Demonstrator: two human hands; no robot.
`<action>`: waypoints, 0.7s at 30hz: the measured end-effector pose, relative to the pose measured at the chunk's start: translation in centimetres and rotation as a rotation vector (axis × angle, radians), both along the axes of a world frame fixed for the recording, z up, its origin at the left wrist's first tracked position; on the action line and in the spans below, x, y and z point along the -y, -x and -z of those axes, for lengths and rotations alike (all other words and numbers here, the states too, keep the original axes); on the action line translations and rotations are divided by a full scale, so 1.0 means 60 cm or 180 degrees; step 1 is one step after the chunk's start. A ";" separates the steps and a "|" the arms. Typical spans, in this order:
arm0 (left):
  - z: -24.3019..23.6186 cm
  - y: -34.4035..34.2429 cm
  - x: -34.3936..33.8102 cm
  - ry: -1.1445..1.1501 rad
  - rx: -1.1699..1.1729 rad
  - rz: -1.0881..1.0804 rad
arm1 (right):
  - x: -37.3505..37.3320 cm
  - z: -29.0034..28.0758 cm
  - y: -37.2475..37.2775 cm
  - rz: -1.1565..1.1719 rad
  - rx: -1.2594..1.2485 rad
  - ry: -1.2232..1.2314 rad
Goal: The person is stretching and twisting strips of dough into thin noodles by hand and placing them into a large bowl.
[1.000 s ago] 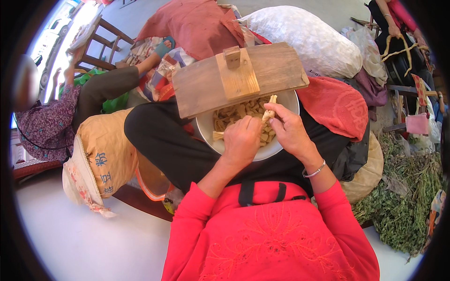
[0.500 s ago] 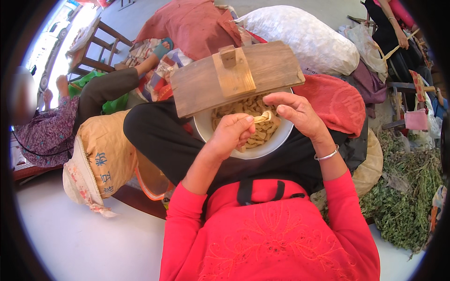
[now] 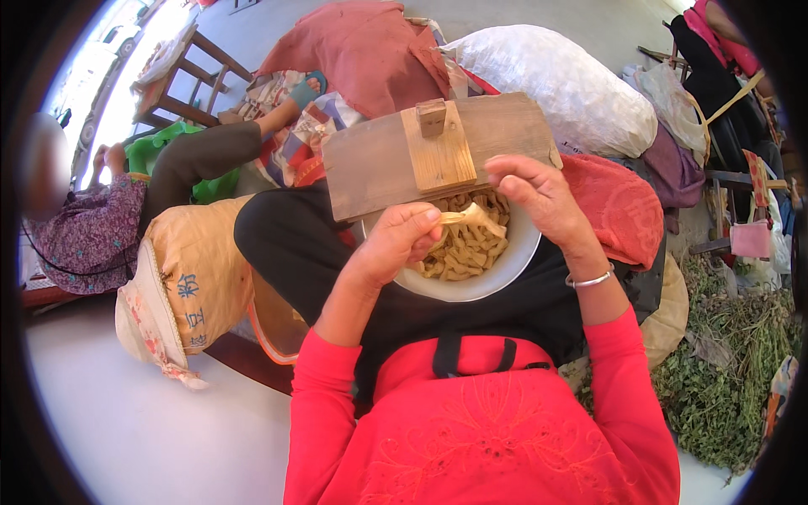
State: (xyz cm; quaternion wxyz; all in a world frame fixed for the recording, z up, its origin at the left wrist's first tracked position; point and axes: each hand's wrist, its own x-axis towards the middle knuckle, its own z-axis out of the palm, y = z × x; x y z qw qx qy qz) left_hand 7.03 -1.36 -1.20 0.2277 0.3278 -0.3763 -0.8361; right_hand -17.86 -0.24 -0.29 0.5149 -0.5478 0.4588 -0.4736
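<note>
Between the pinching left fingers (image 3: 427, 216), a pale-yellow, flared, fibrous-looking strip (image 3: 481, 217) seems light, pliable, best held by its narrow end, right fingers (image 3: 515, 167) parted, empty.

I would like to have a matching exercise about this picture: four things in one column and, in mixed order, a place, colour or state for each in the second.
Things:
1. Left hand
2. Wooden board
3. Red towel
4. Heap of plants

Descriptions:
A. hiding the far part of the bowl from view
B. green and leafy
C. pinching a pale strip
D. just right of the bowl

Pairs: 1-C, 2-A, 3-D, 4-B
</note>
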 end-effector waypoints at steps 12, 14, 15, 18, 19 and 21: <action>0.024 0.013 0.040 0.0557 0.0647 -0.0026 | 0.027 0.007 -0.028 -0.0402 0.0172 -0.0981; 0.035 0.009 0.059 0.0831 0.0900 -0.0239 | 0.037 0.009 -0.040 -0.0151 -0.0035 -0.0705; 0.039 0.006 0.071 0.0975 0.1033 -0.0348 | 0.044 0.015 -0.040 -0.0067 -0.0126 -0.0634; 0.042 0.001 0.096 0.1112 0.1068 -0.0575 | 0.063 0.033 -0.040 0.0133 -0.0361 -0.0454; 0.043 0.003 0.102 0.1152 0.1113 -0.0660 | 0.067 0.034 -0.042 0.0163 -0.0417 -0.0416; 0.049 0.009 0.114 0.1283 0.1213 -0.0784 | 0.076 0.042 -0.045 0.0238 -0.0532 -0.0321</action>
